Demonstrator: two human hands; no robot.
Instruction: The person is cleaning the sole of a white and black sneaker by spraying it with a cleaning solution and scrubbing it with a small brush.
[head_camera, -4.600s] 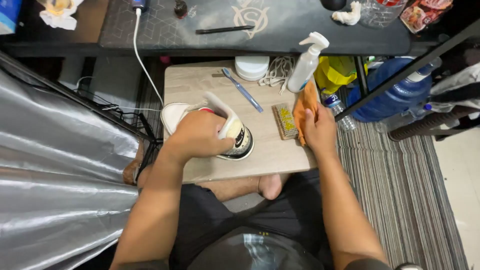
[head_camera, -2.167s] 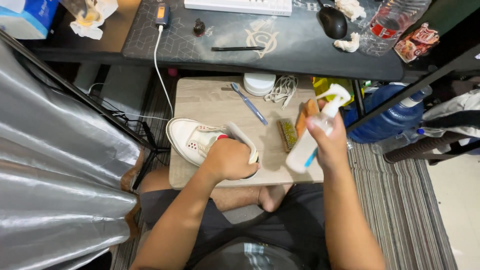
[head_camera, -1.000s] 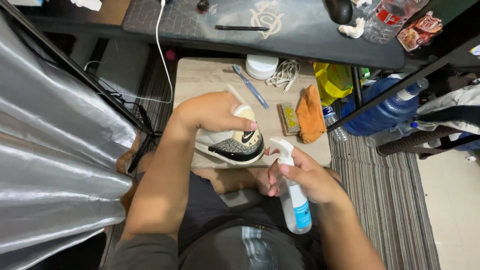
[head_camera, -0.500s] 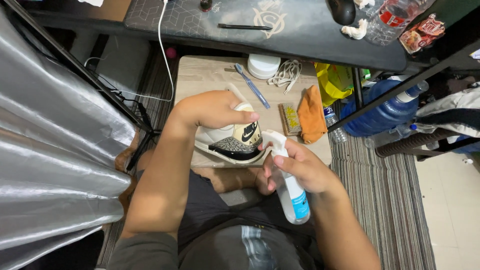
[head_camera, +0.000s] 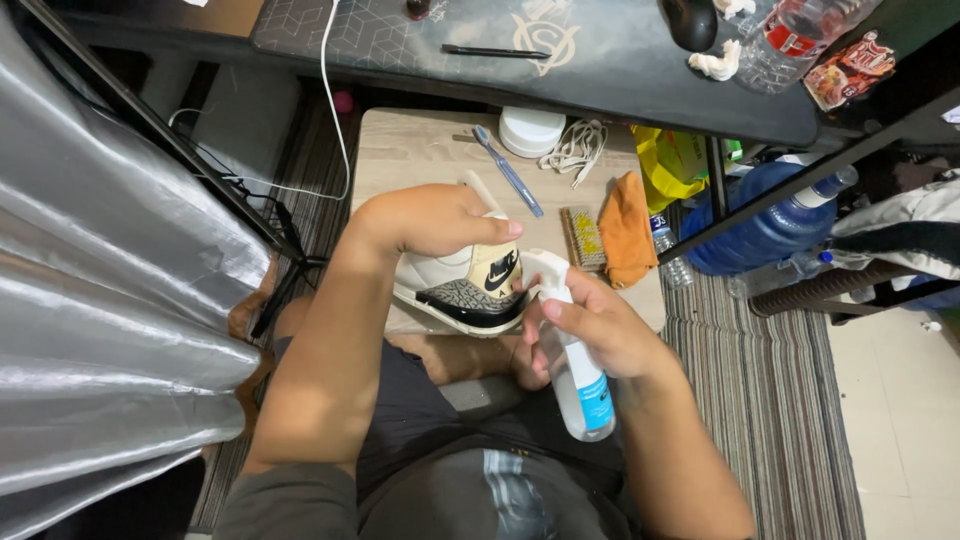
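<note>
My left hand (head_camera: 432, 217) grips a white sneaker (head_camera: 470, 290) with a grey-patterned heel and black sole, holding it tilted over the near edge of a small wooden table (head_camera: 400, 150). My right hand (head_camera: 600, 325) holds a clear spray bottle (head_camera: 572, 370) with a white nozzle and a blue label. The nozzle sits right beside the sneaker's heel, pointing at it. My legs lie below both hands.
On the table lie a blue toothbrush (head_camera: 508, 170), a round white tub (head_camera: 531, 130), white laces (head_camera: 575, 147), a small brush (head_camera: 584, 238) and an orange cloth (head_camera: 627, 228). A dark desk (head_camera: 560, 50) stands beyond, a blue water jug (head_camera: 765, 225) to the right, a silver curtain (head_camera: 100, 300) to the left.
My right hand took the spray bottle off the table, drew it down over my lap, then raised its nozzle to the sneaker. My left hand lifted and tilted the sneaker toward me.
</note>
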